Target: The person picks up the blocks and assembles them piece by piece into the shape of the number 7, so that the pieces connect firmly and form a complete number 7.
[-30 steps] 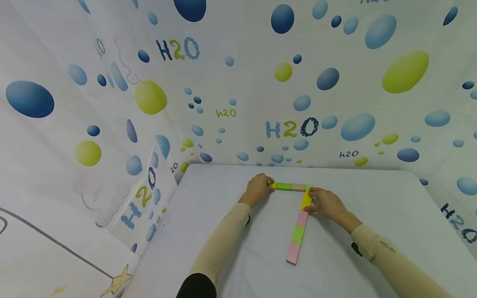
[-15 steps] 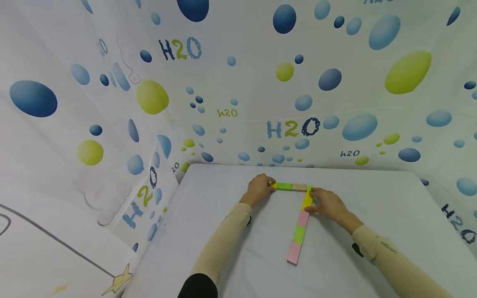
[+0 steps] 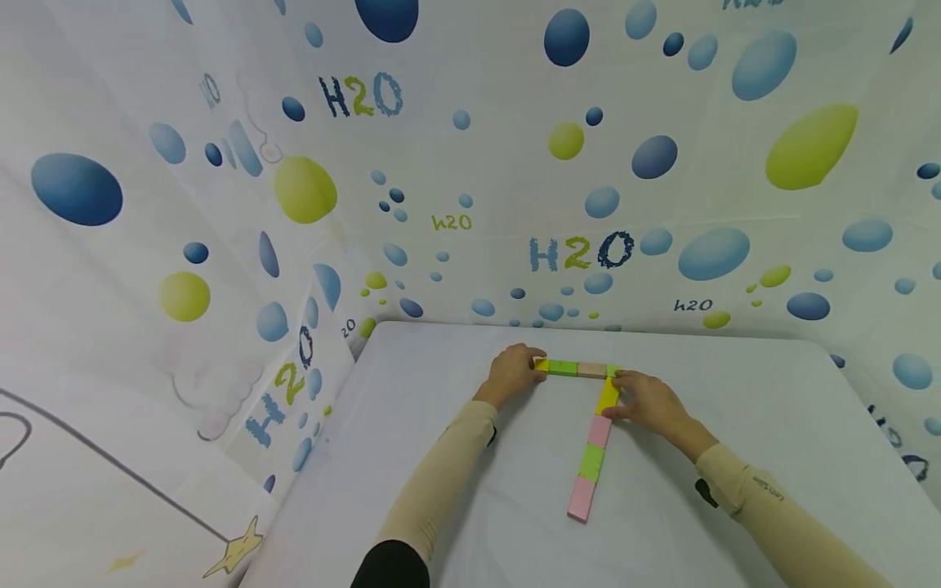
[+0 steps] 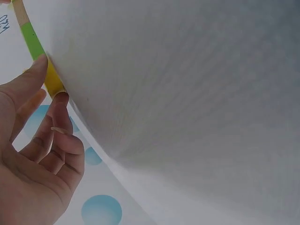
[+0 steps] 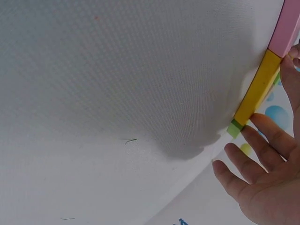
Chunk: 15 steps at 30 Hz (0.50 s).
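Note:
Flat coloured blocks form two joined lines on the white table in the head view. Across the top run a yellow block [image 3: 542, 365], a green block [image 3: 564, 368], a plain wood block [image 3: 591, 370] and a light green end [image 3: 613, 371]. Down from that corner come another yellow block [image 3: 607, 397], a pink block [image 3: 599, 431], a green block [image 3: 591, 463] and a pink block [image 3: 581, 499]. My left hand [image 3: 509, 374] pinches the leftmost yellow block, thumb on its side, a finger at its end. My right hand [image 3: 648, 402] holds the other yellow block between thumb and forefinger, remaining fingers spread.
The white tabletop [image 3: 772, 457] spreads around the blocks. Behind it hangs a white backdrop [image 3: 500, 163] printed with blue and yellow-green spots and H2O lettering. The table's far edge lies just beyond the top line of blocks.
The head view has shifted slightly, so everything sits a little further right. Both hands keep their places on the two yellow blocks, and the blocks' layout looks the same.

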Tool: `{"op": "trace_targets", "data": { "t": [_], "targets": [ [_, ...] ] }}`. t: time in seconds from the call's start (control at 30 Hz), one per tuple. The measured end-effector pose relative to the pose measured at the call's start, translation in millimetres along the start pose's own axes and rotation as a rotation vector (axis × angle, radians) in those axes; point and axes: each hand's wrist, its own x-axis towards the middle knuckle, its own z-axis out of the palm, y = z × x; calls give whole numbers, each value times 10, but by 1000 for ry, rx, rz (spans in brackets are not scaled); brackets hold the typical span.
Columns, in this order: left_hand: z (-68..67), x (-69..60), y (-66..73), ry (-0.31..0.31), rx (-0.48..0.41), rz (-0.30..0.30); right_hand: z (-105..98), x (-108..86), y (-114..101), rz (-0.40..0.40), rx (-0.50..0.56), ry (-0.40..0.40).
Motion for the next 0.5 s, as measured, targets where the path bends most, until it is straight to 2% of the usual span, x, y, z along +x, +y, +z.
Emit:
{"op": "trace_targets", "data": {
  "t": [0.5],
  "targets": [
    [-74, -66, 6, 53, 9, 3, -81, 44, 48, 28, 19, -4]
  ]
}}
